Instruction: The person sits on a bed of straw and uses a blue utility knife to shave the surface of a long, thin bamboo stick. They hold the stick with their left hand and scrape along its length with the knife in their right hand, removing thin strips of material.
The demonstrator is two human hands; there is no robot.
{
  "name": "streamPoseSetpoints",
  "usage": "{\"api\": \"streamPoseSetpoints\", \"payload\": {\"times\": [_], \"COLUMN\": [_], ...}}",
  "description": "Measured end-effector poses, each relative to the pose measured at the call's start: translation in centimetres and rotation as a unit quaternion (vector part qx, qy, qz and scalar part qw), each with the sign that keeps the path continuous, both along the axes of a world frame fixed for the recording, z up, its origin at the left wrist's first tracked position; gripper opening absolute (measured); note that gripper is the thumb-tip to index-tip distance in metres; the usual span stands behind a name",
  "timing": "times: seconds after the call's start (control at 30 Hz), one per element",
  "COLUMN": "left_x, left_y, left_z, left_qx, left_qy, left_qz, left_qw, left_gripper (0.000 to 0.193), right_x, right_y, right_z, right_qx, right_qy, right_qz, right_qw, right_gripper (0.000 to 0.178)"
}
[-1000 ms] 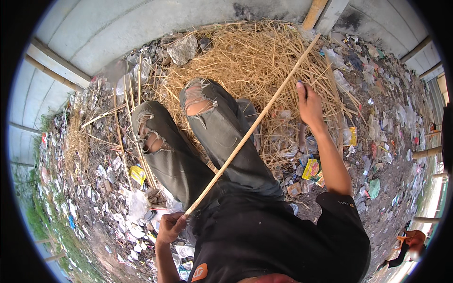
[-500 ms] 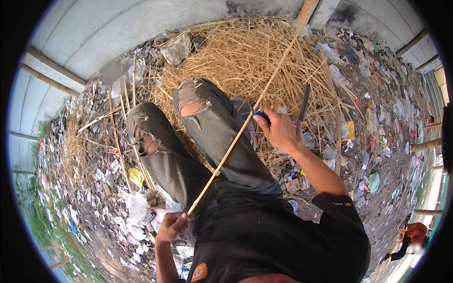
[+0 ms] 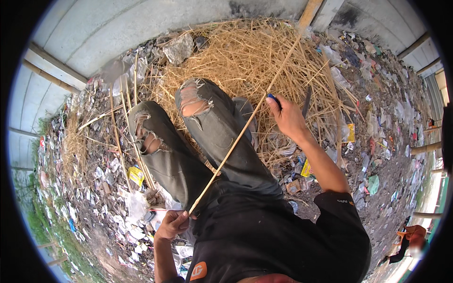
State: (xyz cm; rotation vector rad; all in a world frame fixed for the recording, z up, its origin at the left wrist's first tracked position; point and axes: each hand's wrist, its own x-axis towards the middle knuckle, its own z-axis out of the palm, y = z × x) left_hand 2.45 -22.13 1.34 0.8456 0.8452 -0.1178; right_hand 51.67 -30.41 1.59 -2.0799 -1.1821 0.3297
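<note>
A long, thin bamboo strip slants across my lap, from beside my left hip up to the straw pile ahead. My left hand pinches its near end between thumb and fingers. Farther along, my right hand is closed around a small blue-handled tool, held against or right beside the strip. Fingers hide most of that tool, so its kind cannot be told. Just past my right hand, a long dark blade lies on the straw, partly covered by the hand.
A heap of straw-like bamboo shavings spreads before my knees. More strips lie at left. Litter and plastic scraps cover the ground. A grey panel wall stands ahead, and an orange chair-like object is far right.
My right hand has slid farther up along the strip, away from me, with the blue-handled tool. The left hand keeps its pinch on the near end.
</note>
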Motion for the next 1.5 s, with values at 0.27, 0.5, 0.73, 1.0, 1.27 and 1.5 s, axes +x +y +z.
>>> {"api": "streamPoseSetpoints", "payload": {"times": [0.27,0.5,0.73,1.0,1.27,1.5], "left_x": [-0.5,-0.9,-3.9,-3.9,-3.9,-7.2], "left_y": [1.0,1.9,1.7,1.9,3.2,3.6], "left_z": [0.5,0.4,1.0,2.7,2.0,2.2], "left_qx": [0.039,0.066,0.073,0.105,0.126,0.123], "left_qy": [0.009,0.012,0.053,0.083,0.057,0.111], "left_qz": [-0.016,-0.037,-0.02,-0.017,-0.042,-0.035], "left_qw": [0.999,0.997,0.996,0.991,0.989,0.986], "left_gripper": [0.039,0.037,0.034,0.036,0.035,0.039], "right_x": [-3.7,-1.8,7.6,3.5,5.0,13.4], "right_y": [-1.1,-1.4,-0.4,-1.6,-0.8,-1.3], "right_z": [0.5,0.3,0.1,-1.3,0.1,-0.1], "right_qx": [-0.055,-0.083,-0.037,-0.043,-0.04,-0.038], "right_qy": [-0.053,-0.086,0.007,-0.101,-0.152,-0.153], "right_qz": [0.077,0.092,-0.065,0.03,0.023,-0.144], "right_qw": [0.994,0.989,0.997,0.993,0.987,0.977], "right_gripper": [0.049,0.048,0.053,0.055,0.053,0.057]}}
